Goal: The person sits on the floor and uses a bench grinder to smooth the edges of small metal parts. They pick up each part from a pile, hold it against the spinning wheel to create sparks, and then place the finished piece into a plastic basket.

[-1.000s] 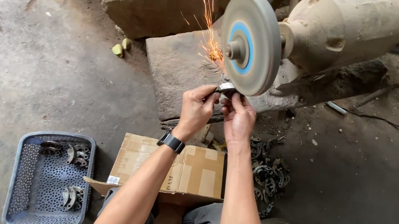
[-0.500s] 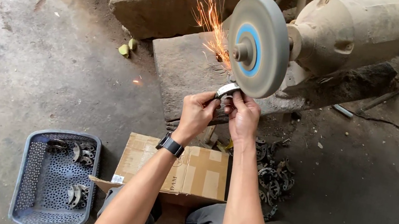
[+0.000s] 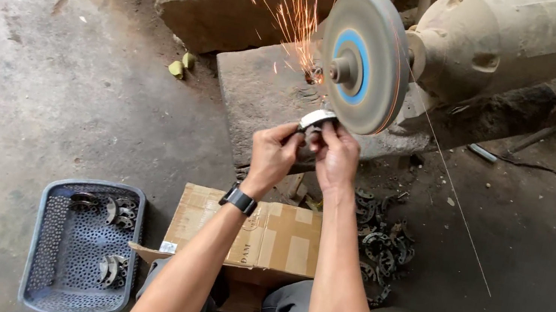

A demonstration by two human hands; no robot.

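Note:
My left hand (image 3: 272, 155) and my right hand (image 3: 336, 157) together grip a small curved metal part (image 3: 316, 119). Its bright ground edge presses against the lower rim of a spinning grey grinding wheel (image 3: 363, 61) with a blue centre. Orange sparks (image 3: 296, 7) fly up and to the left from the contact. The wheel sits on the shaft of a dusty beige motor (image 3: 496, 42). A black watch is on my left wrist.
A blue perforated plastic basket (image 3: 49, 245) at lower left holds several finished metal parts. A cardboard box (image 3: 264, 233) lies over my knees. A heap of dark metal parts (image 3: 381, 243) lies to the right of the box. Stone blocks (image 3: 229, 3) lie behind the wheel.
Both hands have stayed at the wheel with the part held against it. The spray of sparks has grown taller and spread upward.

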